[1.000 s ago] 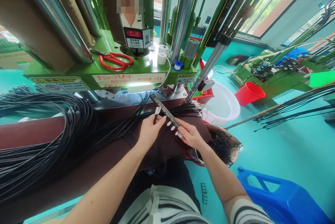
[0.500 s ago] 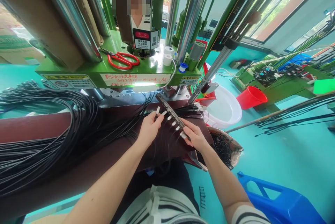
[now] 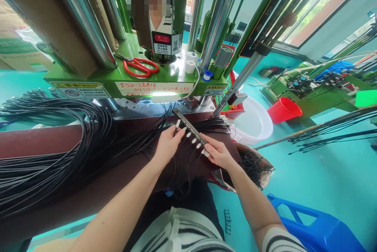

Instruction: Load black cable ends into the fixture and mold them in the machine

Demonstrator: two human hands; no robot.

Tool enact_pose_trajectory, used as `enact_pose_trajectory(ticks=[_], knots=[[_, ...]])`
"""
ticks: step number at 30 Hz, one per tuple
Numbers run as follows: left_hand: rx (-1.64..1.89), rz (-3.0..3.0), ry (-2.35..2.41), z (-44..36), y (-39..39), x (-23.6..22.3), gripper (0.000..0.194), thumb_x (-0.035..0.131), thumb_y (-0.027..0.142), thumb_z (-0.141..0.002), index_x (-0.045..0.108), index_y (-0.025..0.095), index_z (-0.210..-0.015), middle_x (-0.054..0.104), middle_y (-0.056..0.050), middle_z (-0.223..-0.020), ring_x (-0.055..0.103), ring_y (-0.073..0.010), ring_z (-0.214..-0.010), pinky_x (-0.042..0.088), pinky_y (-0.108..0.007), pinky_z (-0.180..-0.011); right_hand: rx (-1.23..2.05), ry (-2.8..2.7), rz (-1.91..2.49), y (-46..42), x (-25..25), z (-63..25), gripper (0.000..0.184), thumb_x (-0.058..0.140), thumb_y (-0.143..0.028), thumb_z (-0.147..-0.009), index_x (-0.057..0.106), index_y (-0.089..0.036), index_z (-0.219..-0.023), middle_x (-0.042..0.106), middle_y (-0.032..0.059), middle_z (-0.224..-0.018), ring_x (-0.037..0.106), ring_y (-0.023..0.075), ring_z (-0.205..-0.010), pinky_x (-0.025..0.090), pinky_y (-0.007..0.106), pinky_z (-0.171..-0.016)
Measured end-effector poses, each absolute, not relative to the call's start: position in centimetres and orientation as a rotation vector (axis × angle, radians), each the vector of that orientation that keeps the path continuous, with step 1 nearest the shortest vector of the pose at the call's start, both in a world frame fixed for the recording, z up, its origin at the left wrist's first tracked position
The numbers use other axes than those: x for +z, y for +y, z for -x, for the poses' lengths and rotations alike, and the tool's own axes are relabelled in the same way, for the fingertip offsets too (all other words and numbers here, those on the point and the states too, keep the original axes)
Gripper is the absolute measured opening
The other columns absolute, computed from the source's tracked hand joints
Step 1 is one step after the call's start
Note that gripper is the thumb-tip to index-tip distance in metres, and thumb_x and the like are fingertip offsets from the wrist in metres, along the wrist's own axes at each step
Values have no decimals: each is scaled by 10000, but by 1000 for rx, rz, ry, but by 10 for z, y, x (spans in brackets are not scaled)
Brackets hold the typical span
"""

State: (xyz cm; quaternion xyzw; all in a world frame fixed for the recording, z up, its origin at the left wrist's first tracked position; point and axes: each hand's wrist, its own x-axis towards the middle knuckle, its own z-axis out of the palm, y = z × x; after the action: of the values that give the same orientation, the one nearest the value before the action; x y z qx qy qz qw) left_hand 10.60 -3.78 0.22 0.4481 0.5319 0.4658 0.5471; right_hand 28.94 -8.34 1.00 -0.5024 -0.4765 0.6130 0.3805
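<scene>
left hand (image 3: 168,144) shifted little, label "CAUTION" (image 3: 163,45)

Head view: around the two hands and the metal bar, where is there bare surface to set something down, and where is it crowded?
Bare brown bench shows left, between cable bundle and machine base. Green ledge has little room between scissors and tape rolls. Crowded: around left hand, right hand and bar.

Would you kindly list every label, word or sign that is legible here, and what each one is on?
"CAUTION", under a red patch: black-and-white warning sticker on the green machine.
Red handwriting on the white strip on the machine's front edge: not legible.
Yellow warning label, front left: too small.
Small yellow triangle label, front right: too small.
Chinese characters on the black slanted plate: too blurred.
</scene>
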Motion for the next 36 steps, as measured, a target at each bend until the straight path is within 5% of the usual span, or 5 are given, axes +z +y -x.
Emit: enact_pose_trajectory(ticks=[7, 27, 36], knots=[[1076, -1206, 1270, -91, -32, 10, 404, 397, 497, -795, 404, 185, -539, 391, 40, -465, 362, -71, -395, 284, -201, -404, 1618, -1147, 1228, -81, 6, -298, 512, 556, -388, -794, 486, -192, -1262, 377, -74, -514, 226, 10, -348, 144, 168, -323], [761, -1432, 1184, -78, -27, 6, 421, 395, 505, -795, 333, 185, -528, 311, 59, -463, 289, -78, -445, 235, -221, -455, 1596, -1398, 1243, -81, 7, -299, 532, 532, -396, -817, 454, -165, -1290, 357, -61, -537, 253, 26, -399, 195, 178, -346], [687, -1654, 1024, -66, -36, 30, 456, 274, 491, -842, 534, 161, -662, 525, -11, -628, 466, -126, -595, 364, -246, -580, 1417, -1339, 1248, -113, 30, -306, 498, 511, -386, -834, 455, -187, -1287, 348, -57, -551, 252, 29, -382, 186, 175, -326]])
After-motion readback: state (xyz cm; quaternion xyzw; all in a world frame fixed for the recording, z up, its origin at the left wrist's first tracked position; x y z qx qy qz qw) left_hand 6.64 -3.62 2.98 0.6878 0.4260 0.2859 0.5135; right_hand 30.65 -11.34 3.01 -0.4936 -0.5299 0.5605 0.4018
